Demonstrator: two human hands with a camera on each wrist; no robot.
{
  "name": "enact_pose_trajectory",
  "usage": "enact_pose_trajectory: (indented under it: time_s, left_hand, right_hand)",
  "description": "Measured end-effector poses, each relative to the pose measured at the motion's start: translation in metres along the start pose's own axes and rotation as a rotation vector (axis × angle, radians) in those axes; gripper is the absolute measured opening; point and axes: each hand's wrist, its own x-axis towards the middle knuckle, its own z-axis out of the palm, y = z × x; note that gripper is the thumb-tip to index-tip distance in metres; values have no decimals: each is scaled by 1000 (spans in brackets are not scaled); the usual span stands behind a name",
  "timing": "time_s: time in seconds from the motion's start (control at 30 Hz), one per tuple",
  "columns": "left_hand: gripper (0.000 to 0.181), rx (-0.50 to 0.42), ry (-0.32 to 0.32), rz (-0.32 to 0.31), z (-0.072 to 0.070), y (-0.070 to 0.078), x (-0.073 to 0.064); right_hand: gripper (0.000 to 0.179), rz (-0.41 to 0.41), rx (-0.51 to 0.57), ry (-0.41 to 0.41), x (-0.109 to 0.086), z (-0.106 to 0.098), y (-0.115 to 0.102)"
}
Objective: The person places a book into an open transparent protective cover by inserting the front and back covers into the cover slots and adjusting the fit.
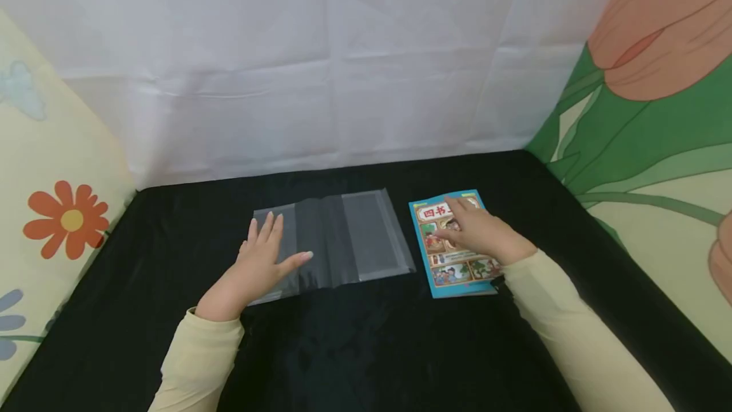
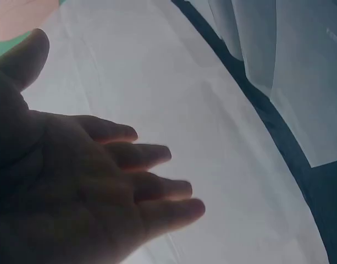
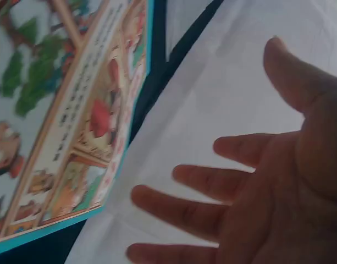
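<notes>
The left hand [image 1: 258, 271] hovers, fingers spread, over the limp, probably slippery plastic cover [image 1: 373, 234], the right hand [image 1: 479, 230] likewise over the light-looking, bendy book [image 1: 452, 274] beside it, each best pinched by an edge.

Left grip [image 1: 257, 271] splayed, right grip [image 1: 477, 229] splayed

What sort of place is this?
Probably an indoor corner set up for tabletop activities: there's a flat, black cloth-covered table, a creased white fabric sheet behind it, and an orange flower picture on the cream-coloured backdrop at the left.
</notes>
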Motion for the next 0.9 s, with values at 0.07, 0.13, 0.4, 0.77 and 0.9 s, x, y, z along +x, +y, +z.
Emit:
enact_pose_trajectory:
  time_s: [0.07, 0.13, 0.4, 0.77, 0.9]
  left_hand:
    - [94, -15, -24, 13, 1, 0, 0]
    - [92, -32, -46, 30, 3, 0, 0]
    - [94, -124, -98, 72, 9, 3, 4]
    - [94, -191, -137, 82, 11, 7, 9]
    - [92, -189, -145, 85, 11, 8, 11]
  right_hand:
    - [85, 56, -1, -8, 1, 2, 5]
    - [86, 118, 7, -26, 2, 3, 11]
    - [93, 272, 200, -74, 11, 5, 39]
    - [60, 303, 329, -174, 24, 4, 71]
    - [70, 328, 351, -184, 28, 4, 79]
